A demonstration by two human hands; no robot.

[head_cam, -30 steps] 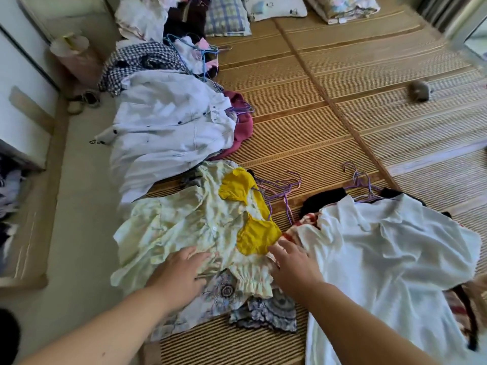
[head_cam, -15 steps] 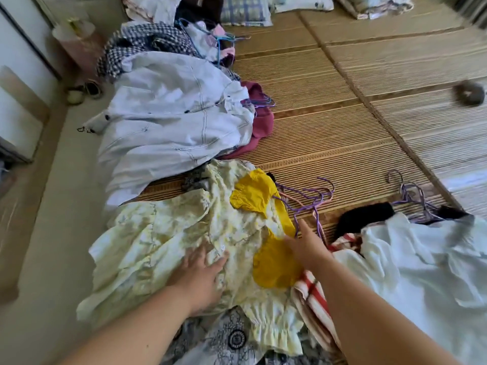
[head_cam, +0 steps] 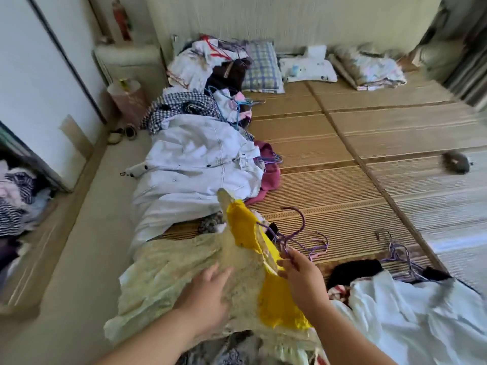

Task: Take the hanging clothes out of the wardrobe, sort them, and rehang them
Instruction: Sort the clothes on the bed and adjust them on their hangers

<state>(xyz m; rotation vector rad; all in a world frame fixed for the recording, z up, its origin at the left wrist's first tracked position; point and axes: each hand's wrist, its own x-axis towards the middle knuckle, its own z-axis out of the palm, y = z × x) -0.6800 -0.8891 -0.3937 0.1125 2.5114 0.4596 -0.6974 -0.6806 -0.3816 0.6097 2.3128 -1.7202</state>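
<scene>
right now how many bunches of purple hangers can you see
3 hanger bunches: one in the right hand, one beside the maroon garment, one by the white shirt. More may hide under clothes.

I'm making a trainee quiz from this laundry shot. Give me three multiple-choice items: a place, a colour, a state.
1. The maroon garment lies: A) apart from all other clothes; B) partly under the pale jacket; C) in a hand.
2. The hangers in the right hand are: A) blue; B) purple; C) white.
3. The left hand: A) grips a hanger; B) hangs free; C) rests flat on the floral dress.
Answers: B, its edge peeks from beneath the jacket; B, purple wires at the fingertips; C, straight fingers lie on the cloth.
</scene>
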